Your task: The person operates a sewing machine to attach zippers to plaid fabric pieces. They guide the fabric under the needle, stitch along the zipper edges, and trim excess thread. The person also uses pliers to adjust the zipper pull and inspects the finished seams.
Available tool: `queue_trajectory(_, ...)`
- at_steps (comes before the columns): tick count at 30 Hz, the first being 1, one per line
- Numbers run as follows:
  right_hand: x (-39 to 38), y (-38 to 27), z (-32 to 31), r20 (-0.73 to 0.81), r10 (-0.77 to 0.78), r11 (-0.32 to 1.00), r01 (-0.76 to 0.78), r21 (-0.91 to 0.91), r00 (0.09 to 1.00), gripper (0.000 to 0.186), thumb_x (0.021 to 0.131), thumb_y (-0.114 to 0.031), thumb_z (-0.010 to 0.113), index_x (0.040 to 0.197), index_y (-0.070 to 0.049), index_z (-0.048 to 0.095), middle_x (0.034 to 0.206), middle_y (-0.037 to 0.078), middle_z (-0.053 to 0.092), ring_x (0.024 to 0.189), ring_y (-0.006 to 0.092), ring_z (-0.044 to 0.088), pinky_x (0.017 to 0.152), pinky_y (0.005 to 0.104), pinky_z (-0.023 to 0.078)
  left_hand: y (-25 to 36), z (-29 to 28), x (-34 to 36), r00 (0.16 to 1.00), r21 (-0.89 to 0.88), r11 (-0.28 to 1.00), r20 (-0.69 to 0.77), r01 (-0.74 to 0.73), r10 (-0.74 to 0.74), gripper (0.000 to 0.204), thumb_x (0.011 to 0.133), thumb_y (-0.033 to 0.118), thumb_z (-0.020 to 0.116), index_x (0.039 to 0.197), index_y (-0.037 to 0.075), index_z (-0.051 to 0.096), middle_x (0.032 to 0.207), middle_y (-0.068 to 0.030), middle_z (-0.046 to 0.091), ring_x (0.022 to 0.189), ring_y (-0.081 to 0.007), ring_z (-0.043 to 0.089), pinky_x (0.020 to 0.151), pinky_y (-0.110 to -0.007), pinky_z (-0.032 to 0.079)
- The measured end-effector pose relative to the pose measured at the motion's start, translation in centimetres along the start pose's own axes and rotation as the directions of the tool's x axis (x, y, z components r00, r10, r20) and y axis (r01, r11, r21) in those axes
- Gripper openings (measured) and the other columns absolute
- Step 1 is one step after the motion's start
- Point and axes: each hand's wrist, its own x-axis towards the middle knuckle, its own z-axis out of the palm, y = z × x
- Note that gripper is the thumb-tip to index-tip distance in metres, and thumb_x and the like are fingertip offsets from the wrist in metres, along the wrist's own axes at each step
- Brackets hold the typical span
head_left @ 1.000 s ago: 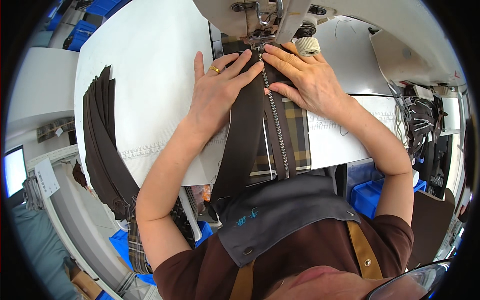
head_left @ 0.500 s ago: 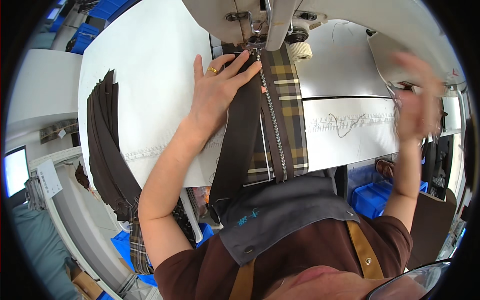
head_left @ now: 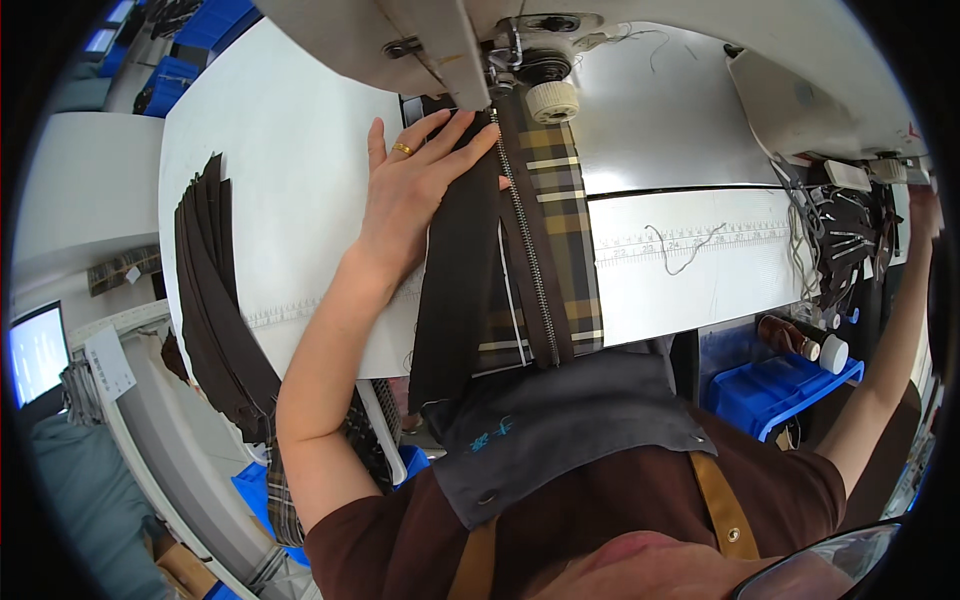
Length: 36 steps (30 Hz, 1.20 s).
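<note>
My left hand (head_left: 412, 190) rests on a dark brown fabric strip (head_left: 455, 270), fingers spread, their tips close to the presser foot of the sewing machine (head_left: 600, 18). Beside those fingertips runs a metal zipper (head_left: 527, 235) on dark tape, lying along a plaid fabric piece (head_left: 562, 225) in brown, olive and white. The upper end of this work sits under the machine head. My right hand (head_left: 926, 210) is stretched out to the far right rim, near the machine's right end. Its fingers are too small and cut off there to read.
Several dark zipper strips (head_left: 205, 290) hang over the table's left edge. Scissors (head_left: 797, 195) and a bundle of dark pieces (head_left: 848, 235) lie at the right. Loose thread (head_left: 682, 250) crosses the printed ruler. Below stand a blue bin (head_left: 775, 390) and bottles (head_left: 790, 338).
My right hand has swung outward from above the table's right side to the far right rim. My left hand stays on the strip. The whole view has shifted slightly.
</note>
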Motion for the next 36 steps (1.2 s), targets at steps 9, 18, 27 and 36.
queue_trajectory(9, -1.3, 3.0, 1.8, 0.008, 0.028, 0.999, -0.028, 0.027, 1.0, 0.04, 0.091, -0.027, 0.056, 0.122, -0.003, 0.048, 0.119, 0.019, 0.054, 0.108, 0.0273, 0.054, 0.09, 0.0461, 0.046, 0.1, 0.2, 0.1, 1.0, 0.015, 0.999, -0.006, 0.031, -0.031, 0.046, 0.073, 0.03, 0.074, 0.117, 0.02, 0.066, 0.127, -0.0057, 0.059, 0.118, -0.0248, 0.051, 0.109, -0.056, 0.019)
queue_trajectory(18, -1.7, 3.9, 2.4, 0.003, 0.031, 0.999, -0.031, 0.038, 1.0, 0.039, 0.092, -0.025, 0.054, 0.123, -0.002, 0.049, 0.122, 0.018, 0.053, 0.112, 0.0269, 0.052, 0.093, 0.0443, 0.045, 0.1, 0.2, 0.1, 0.999, 0.01, 0.999, -0.013, 0.034, -0.034, 0.047, 0.071, 0.029, 0.076, 0.117, 0.02, 0.066, 0.127, -0.0064, 0.059, 0.117, -0.025, 0.053, 0.108, -0.056, 0.02)
queue_trajectory(27, -1.9, 4.2, 2.7, -0.006, 0.04, 0.999, -0.04, 0.022, 0.999, 0.038, 0.093, -0.023, 0.052, 0.124, -0.001, 0.05, 0.125, 0.018, 0.053, 0.115, 0.0265, 0.051, 0.095, 0.0425, 0.043, -0.2, 0.4, -0.2, 1.0, -0.004, 1.0, -0.014, 0.005, -0.005, 0.048, 0.074, 0.029, 0.074, 0.12, 0.02, 0.063, 0.128, -0.0067, 0.058, 0.121, -0.0241, 0.05, 0.109, -0.056, 0.018)
queue_trajectory(36, -6.8, -5.6, 0.7, -0.457, -0.241, 0.966, 0.256, -0.03, 0.856, 0.037, 0.094, -0.02, 0.05, 0.125, 0.0, 0.051, 0.128, 0.018, 0.052, 0.119, 0.0261, 0.049, 0.098, 0.0408, 0.042, -0.1, 0.2, -0.5, 1.0, -0.018, 1.0, -0.02, 0.001, -0.001, 0.048, 0.076, 0.032, 0.071, 0.122, 0.02, 0.061, 0.13, -0.0075, 0.057, 0.123, -0.0254, 0.048, 0.108, -0.058, 0.018)
